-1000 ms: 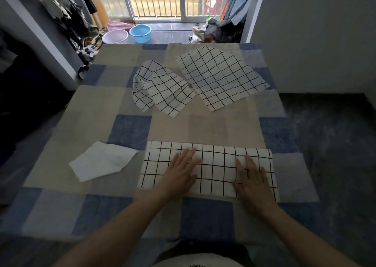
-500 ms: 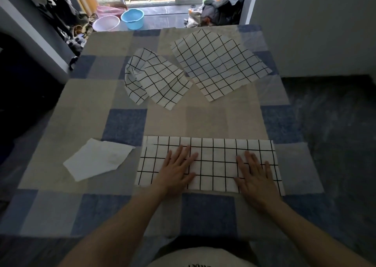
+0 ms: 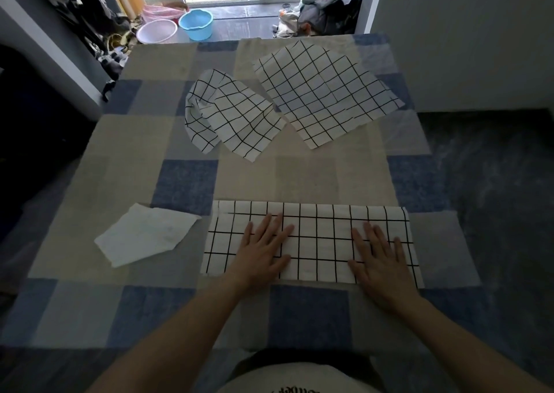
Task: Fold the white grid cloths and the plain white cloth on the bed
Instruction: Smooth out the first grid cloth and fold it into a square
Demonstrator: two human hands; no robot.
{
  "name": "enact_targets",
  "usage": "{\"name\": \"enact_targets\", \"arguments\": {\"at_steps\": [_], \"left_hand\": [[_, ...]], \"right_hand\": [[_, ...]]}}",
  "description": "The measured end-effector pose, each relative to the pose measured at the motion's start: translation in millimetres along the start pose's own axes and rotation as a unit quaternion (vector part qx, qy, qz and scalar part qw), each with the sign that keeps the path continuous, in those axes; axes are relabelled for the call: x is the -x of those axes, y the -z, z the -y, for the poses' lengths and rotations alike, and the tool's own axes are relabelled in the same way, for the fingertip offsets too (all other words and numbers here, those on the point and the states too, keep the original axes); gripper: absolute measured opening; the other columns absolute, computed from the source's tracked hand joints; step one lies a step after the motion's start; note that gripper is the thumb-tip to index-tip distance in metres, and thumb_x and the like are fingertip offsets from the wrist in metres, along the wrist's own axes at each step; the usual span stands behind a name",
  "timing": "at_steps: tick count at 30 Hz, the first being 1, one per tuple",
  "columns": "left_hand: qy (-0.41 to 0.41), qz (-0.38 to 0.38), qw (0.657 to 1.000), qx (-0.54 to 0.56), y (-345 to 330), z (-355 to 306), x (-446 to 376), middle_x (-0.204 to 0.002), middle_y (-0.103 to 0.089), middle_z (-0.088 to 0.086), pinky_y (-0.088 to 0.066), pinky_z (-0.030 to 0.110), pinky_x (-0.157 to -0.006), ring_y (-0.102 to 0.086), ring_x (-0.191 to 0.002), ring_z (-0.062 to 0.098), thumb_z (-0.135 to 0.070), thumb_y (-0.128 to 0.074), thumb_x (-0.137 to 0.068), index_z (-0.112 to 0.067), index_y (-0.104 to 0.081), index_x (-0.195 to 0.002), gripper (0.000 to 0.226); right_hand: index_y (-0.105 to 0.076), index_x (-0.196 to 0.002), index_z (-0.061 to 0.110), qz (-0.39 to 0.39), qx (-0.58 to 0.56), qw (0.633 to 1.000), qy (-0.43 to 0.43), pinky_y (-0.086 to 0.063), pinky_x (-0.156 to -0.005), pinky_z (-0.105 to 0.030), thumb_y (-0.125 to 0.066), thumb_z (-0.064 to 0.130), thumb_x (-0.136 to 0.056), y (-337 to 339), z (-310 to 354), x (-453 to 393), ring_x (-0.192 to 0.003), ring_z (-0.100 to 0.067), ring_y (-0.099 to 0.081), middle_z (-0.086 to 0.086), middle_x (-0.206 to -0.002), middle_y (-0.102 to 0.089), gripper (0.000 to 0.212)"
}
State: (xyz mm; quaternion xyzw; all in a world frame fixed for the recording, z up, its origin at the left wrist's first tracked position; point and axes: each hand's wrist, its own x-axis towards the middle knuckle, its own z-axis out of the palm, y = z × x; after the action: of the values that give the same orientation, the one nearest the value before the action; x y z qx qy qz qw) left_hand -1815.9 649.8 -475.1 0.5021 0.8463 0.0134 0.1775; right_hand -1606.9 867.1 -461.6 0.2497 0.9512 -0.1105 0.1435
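Clutter along the dark left wall is too murky to identify. Past the bed (image 3: 186,183), a blue basin (image 3: 196,24) and pale bowl (image 3: 156,30) (contents unclear). Left hand (image 3: 263,249) and right hand (image 3: 380,258) lie flat, fingers spread, gripping nothing, pressing the folded grid cloth (image 3: 317,240) at the near edge. Plain white cloth (image 3: 147,234) just left; two more grid cloths (image 3: 323,93) farther back.

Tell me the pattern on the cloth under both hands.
Black grid on white, head view: folded grid cloth.

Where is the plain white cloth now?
In the head view the plain white cloth lies on the bed's near left part, just left of the folded grid cloth.
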Motion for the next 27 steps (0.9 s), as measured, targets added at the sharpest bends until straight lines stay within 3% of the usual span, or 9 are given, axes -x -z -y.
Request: {"name": "enact_targets", "arguments": {"at_steps": [5, 7, 10, 12, 13, 19, 22, 27], "left_hand": [[-0.003, 0.003, 1.000, -0.002, 2.7, 0.5, 1.0, -0.156, 0.031, -0.012, 0.014, 0.052, -0.117, 0.033, -0.141, 0.011, -0.059, -0.022, -0.097, -0.044, 0.017, -0.148, 0.066], [0.022, -0.004, 1.000, 0.007, 5.1, -6.5, 0.9, -0.159, 0.023, -0.009, 0.015, 0.053, -0.116, 0.028, -0.144, 0.013, -0.058, -0.021, -0.097, -0.043, 0.007, -0.150, 0.062], [0.075, -0.046, 0.996, 0.013, 14.0, -34.7, -13.2, -0.159, -0.014, 0.003, 0.010, 0.053, -0.117, -0.005, -0.148, 0.026, -0.048, -0.025, -0.096, -0.025, -0.028, -0.144, 0.053], [0.057, -0.090, 0.994, 0.006, 20.6, -55.1, -30.0, -0.147, -0.033, 0.009, -0.006, 0.054, -0.118, -0.029, -0.139, 0.030, -0.039, -0.029, -0.092, -0.015, -0.040, -0.134, 0.049], [0.032, -0.104, 0.994, 0.014, 21.4, -62.4, -38.5, -0.146, -0.035, 0.009, -0.011, 0.053, -0.119, -0.032, -0.138, 0.031, -0.035, -0.027, -0.091, -0.014, -0.040, -0.135, 0.051], [-0.059, -0.048, 0.997, 0.016, 7.8, -56.0, -58.7, -0.163, 0.003, -0.006, 0.009, 0.044, -0.119, 0.011, -0.148, 0.014, -0.035, -0.021, -0.102, -0.031, -0.008, -0.154, 0.054], [-0.074, -0.035, 0.997, -0.003, 8.3, -25.5, -56.9, -0.161, 0.010, -0.012, 0.011, 0.044, -0.119, 0.015, -0.147, 0.009, -0.043, -0.020, -0.103, -0.039, -0.002, -0.153, 0.053], [-0.037, -0.035, 0.998, -0.032, 14.5, 38.4, -45.2, -0.161, 0.011, -0.011, 0.002, 0.049, -0.120, 0.017, -0.147, 0.009, -0.045, -0.016, -0.103, -0.035, 0.002, -0.154, 0.054]], "right_hand": [[0.023, -0.146, 0.036, 0.010, -0.001, 1.000, -0.003, 0.014, -0.116, -0.048, 0.004, 0.066, -0.084, 1.6, -0.2, -1.2, -0.140, -0.010, 0.032, 0.006, -0.155, 0.030, 0.071], [0.022, -0.146, 0.037, 0.008, -0.004, 1.000, -0.004, 0.015, -0.116, -0.047, 0.002, 0.065, -0.085, 1.0, 0.3, -1.1, -0.141, -0.010, 0.031, 0.006, -0.155, 0.029, 0.071], [0.022, -0.146, 0.036, 0.010, -0.001, 1.000, -0.005, 0.015, -0.116, -0.047, 0.002, 0.065, -0.085, 0.9, 0.7, -1.1, -0.141, -0.011, 0.031, 0.006, -0.155, 0.030, 0.070], [0.026, -0.144, 0.036, 0.015, 0.007, 1.000, -0.009, 0.015, -0.116, -0.048, 0.003, 0.064, -0.084, 0.8, 0.6, -2.3, -0.140, -0.012, 0.033, 0.006, -0.154, 0.032, 0.070], [0.027, -0.143, 0.036, 0.018, 0.010, 1.000, -0.010, 0.015, -0.116, -0.048, 0.003, 0.064, -0.084, 0.7, 0.5, -3.1, -0.140, -0.012, 0.033, 0.006, -0.154, 0.033, 0.070], [0.026, -0.144, 0.037, 0.024, 0.017, 0.999, -0.017, 0.017, -0.115, -0.047, 0.003, 0.066, -0.083, 1.2, 1.1, -4.8, -0.140, -0.013, 0.031, 0.005, -0.154, 0.031, 0.071], [0.025, -0.145, 0.037, 0.031, 0.014, 0.999, -0.017, 0.017, -0.115, -0.047, 0.003, 0.066, -0.082, 1.6, 1.0, -5.7, -0.141, -0.013, 0.031, 0.005, -0.154, 0.032, 0.072], [0.030, -0.142, 0.037, 0.034, 0.008, 0.999, -0.017, 0.019, -0.113, -0.047, 0.005, 0.066, -0.082, -0.4, -0.1, -8.5, -0.138, -0.012, 0.036, 0.006, -0.152, 0.036, 0.071]]}}
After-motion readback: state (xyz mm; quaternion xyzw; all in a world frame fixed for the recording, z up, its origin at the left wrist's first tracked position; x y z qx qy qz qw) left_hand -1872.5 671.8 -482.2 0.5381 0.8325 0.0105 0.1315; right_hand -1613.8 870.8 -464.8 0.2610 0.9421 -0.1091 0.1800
